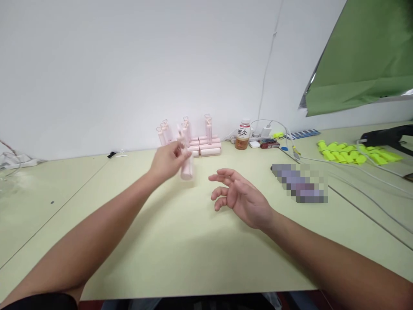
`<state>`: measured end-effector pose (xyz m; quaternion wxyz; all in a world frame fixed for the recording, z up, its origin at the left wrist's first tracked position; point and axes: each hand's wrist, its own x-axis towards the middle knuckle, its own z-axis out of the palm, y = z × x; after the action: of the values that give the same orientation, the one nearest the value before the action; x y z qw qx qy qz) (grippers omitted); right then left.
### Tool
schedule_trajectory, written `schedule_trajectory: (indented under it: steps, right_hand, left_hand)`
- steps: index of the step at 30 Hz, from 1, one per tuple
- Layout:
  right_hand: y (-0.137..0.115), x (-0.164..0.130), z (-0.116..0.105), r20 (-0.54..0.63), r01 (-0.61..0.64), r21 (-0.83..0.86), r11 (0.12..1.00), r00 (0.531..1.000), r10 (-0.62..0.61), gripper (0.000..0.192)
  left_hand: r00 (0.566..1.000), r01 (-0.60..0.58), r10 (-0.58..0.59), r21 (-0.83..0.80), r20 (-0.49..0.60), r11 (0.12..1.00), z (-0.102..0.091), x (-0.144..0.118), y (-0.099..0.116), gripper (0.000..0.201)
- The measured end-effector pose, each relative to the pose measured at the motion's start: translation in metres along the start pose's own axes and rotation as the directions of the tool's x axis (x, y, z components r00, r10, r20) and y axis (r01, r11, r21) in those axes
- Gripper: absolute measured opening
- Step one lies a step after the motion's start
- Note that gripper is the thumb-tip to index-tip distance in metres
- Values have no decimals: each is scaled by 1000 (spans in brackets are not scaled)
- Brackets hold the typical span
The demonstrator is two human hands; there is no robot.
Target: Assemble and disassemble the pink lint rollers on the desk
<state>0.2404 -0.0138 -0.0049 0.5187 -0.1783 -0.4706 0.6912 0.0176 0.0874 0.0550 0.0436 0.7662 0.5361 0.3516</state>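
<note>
Two hands over a pale green table (180, 249). Left hand (167, 160) raised, fingers closed around a pink tube (187, 165), blurred, held tilted just above the tabletop. Right hand (241, 196) empty, palm turned inward, fingers loosely curled and spread, near the tube but apart from it. Behind, against the wall: a pink tube stack (203, 146) with several standing upright, a bottle (243, 135) beside it. Far right: yellow pieces (351, 153), cables (355, 181).
</note>
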Motion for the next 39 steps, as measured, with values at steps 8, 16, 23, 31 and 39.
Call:
schedule_trajectory:
  steps: [8,16,23,31,39]
  right_hand:
    - [20,0,-5,-111,-81,-150,985,992,65,29]
    - [28,1,-15,-168,-169,-185,968,976,138,24]
    - [32,0,-19,-187,-191,-171,967,969,158,22]
    - [37,0,-24,-165,-211,-195,958,970,180,24]
    - [39,2,-20,-217,-250,-254,934,956,197,21]
  left_hand:
    - [944,314,-299,106,-137,943,-19,127,-37,25]
    - [874,486,-481,193,-71,853,6,190,-64,25]
    - [876,479,-475,288,-89,829,10,204,-66,37]
    - [899,428,-436,315,-50,847,9,203,-63,42]
    - [916,400,-385,344,-115,849,-6,188,-40,48]
